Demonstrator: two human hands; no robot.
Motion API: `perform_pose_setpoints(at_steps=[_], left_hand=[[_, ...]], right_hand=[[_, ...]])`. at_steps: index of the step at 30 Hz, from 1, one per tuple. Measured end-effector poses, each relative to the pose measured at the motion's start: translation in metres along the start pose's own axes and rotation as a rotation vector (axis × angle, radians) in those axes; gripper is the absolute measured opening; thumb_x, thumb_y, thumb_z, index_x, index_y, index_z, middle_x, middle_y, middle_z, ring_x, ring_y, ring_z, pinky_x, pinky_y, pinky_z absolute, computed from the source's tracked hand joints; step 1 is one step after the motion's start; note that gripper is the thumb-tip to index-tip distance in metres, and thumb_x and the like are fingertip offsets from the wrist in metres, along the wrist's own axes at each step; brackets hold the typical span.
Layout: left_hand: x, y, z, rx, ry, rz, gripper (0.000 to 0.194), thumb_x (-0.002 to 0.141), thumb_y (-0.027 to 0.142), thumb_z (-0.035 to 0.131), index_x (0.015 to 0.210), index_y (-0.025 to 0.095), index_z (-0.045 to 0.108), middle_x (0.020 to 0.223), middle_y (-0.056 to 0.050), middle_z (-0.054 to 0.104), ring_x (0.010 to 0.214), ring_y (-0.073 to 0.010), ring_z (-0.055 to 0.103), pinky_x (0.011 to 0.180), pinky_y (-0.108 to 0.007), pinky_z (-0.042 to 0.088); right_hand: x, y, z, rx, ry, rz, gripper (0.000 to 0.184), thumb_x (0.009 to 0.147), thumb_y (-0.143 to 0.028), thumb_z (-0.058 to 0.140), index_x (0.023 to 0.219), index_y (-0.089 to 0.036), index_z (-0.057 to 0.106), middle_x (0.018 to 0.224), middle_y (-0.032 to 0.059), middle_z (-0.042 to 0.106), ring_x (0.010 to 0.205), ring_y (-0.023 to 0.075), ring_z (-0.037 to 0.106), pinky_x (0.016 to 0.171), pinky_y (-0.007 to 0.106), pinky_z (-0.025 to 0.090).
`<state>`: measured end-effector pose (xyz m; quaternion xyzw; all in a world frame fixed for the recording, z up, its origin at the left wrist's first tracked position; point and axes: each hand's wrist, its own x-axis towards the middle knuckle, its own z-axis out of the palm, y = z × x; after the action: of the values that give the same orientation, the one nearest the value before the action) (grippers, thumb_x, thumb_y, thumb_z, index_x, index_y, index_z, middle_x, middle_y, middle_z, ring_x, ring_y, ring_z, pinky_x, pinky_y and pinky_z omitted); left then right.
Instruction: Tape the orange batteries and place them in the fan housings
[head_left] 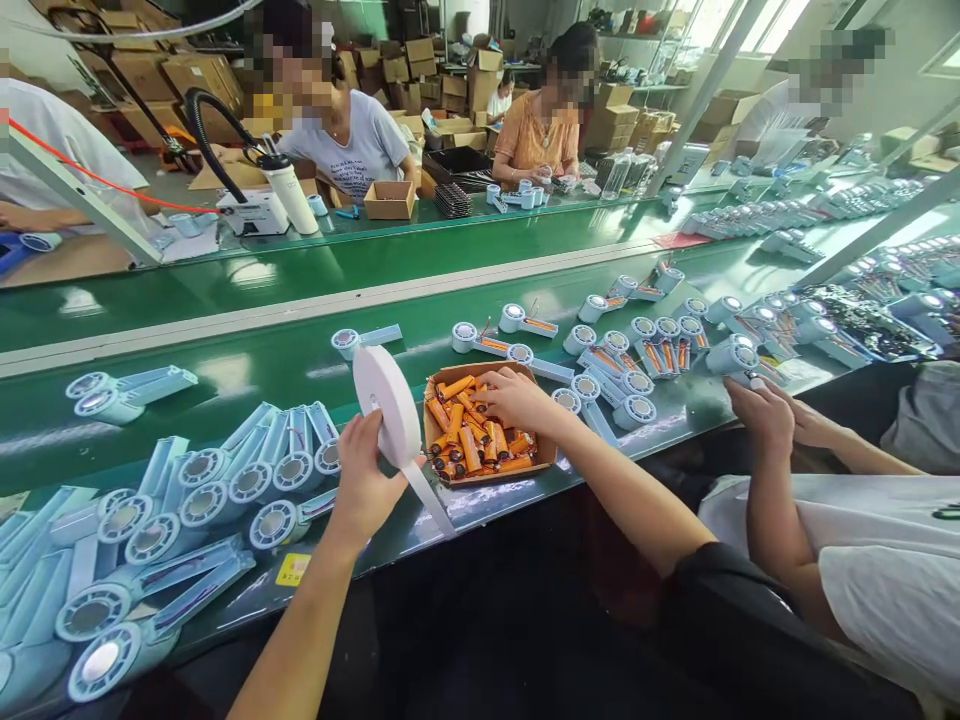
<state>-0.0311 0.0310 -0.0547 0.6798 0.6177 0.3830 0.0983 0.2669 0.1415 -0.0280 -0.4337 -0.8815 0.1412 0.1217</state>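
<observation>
My left hand point(367, 470) is closed on a roll of white tape point(388, 405), held upright over the bench edge. A loose strip of the tape hangs from it down toward the front edge. My right hand point(517, 402) reaches over the right side of a shallow cardboard box point(491, 481). Its fingers are bent down onto an orange-wrapped battery point(480, 398); the thumb is hidden. Many orange battery cells point(471, 450) lie jumbled in the box. Left of the roll, light-blue fan housings point(251, 478) with round grilles and open handles are heaped together.
More fan housings point(589, 385) lie to the right of the box. Beside me, a co-worker's hands point(765, 410) work on one housing point(733, 355). Across the green bench point(300, 318), other people sit near a small brown carton point(390, 200) and a white cylinder point(291, 197).
</observation>
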Motion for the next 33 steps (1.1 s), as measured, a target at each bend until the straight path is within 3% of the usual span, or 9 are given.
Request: perform_pose_setpoints(at_steps=[3,5,8,10,13,19,25,30,33], left_hand=[[-0.003,-0.001,0.001,0.066,-0.004,0.189,0.077,0.085,0.035,0.082,0.153,0.029,0.046,0.145,-0.013,0.06,0.147,-0.0387,0.047,0.115,-0.058,0.054],[-0.004,0.002,-0.001,0.162,0.017,0.327,0.077,0.086,0.022,0.077,0.155,0.027,0.045,0.143,-0.013,0.063,0.145,-0.0398,0.047,0.117,-0.06,0.051],[-0.005,0.013,-0.006,0.299,0.006,0.504,0.077,0.085,0.006,0.066,0.158,0.025,0.045,0.139,-0.013,0.067,0.147,-0.0416,0.044,0.118,-0.062,0.049],[-0.005,0.021,-0.009,0.351,-0.003,0.567,0.075,0.086,0.003,0.062,0.157,0.024,0.048,0.136,-0.013,0.07,0.147,-0.0425,0.043,0.116,-0.061,0.05],[-0.005,0.029,-0.012,0.391,-0.013,0.6,0.069,0.087,0.002,0.061,0.154,0.02,0.053,0.134,-0.013,0.071,0.144,-0.0438,0.043,0.11,-0.057,0.055],[-0.007,0.04,-0.018,0.489,-0.019,0.627,0.063,0.089,0.001,0.061,0.149,0.021,0.061,0.134,-0.009,0.074,0.142,-0.0397,0.046,0.112,-0.052,0.054],[-0.002,0.046,-0.022,0.572,-0.003,0.693,0.056,0.09,0.0,0.064,0.142,0.021,0.07,0.135,-0.004,0.075,0.137,-0.0381,0.048,0.112,-0.047,0.053],[0.004,0.047,-0.032,0.637,0.028,0.738,0.054,0.092,0.001,0.065,0.139,0.025,0.073,0.137,-0.001,0.075,0.132,-0.0344,0.05,0.111,-0.042,0.053],[0.007,0.05,-0.035,0.66,0.033,0.713,0.057,0.092,0.002,0.064,0.142,0.029,0.072,0.137,-0.001,0.073,0.13,-0.0317,0.053,0.115,-0.041,0.049]], right_hand=[[0.001,0.003,0.002,0.404,0.194,0.036,0.018,0.099,-0.028,0.063,0.114,-0.022,0.073,0.13,0.0116,0.073,0.118,0.0269,0.067,0.107,0.047,0.053],[-0.007,-0.004,-0.002,0.72,0.279,0.089,0.024,0.103,-0.042,0.059,0.116,-0.023,0.062,0.111,0.0082,0.076,0.1,0.0225,0.072,0.093,0.041,0.058],[-0.025,-0.026,-0.012,0.93,0.198,0.137,0.036,0.103,-0.059,0.054,0.114,-0.024,0.051,0.08,-0.0019,0.07,0.07,0.0165,0.065,0.07,0.031,0.055],[-0.036,-0.043,-0.021,0.925,0.138,0.138,0.039,0.104,-0.061,0.052,0.115,-0.023,0.053,0.079,-0.0028,0.067,0.066,0.0144,0.06,0.067,0.029,0.053],[-0.049,-0.057,-0.036,0.909,0.148,0.131,0.041,0.106,-0.058,0.05,0.12,-0.021,0.063,0.087,0.0005,0.068,0.072,0.0145,0.062,0.07,0.029,0.054],[-0.055,-0.059,-0.061,0.672,0.266,0.217,0.041,0.087,-0.053,0.081,0.111,-0.019,0.082,0.078,0.0007,0.074,0.067,0.0154,0.061,0.066,0.028,0.049],[-0.048,-0.066,-0.075,0.425,0.135,0.146,0.028,0.091,-0.046,0.08,0.092,-0.018,0.085,0.069,0.0006,0.072,0.066,0.0141,0.056,0.064,0.026,0.043],[-0.05,-0.059,-0.079,0.586,0.003,0.139,0.025,0.091,-0.039,0.078,0.102,-0.018,0.085,0.072,-0.0016,0.071,0.069,0.0145,0.061,0.065,0.026,0.046],[-0.052,-0.047,-0.07,0.808,-0.017,0.183,0.043,0.081,-0.037,0.085,0.12,-0.02,0.081,0.077,-0.0016,0.076,0.07,0.0167,0.067,0.065,0.028,0.053]])
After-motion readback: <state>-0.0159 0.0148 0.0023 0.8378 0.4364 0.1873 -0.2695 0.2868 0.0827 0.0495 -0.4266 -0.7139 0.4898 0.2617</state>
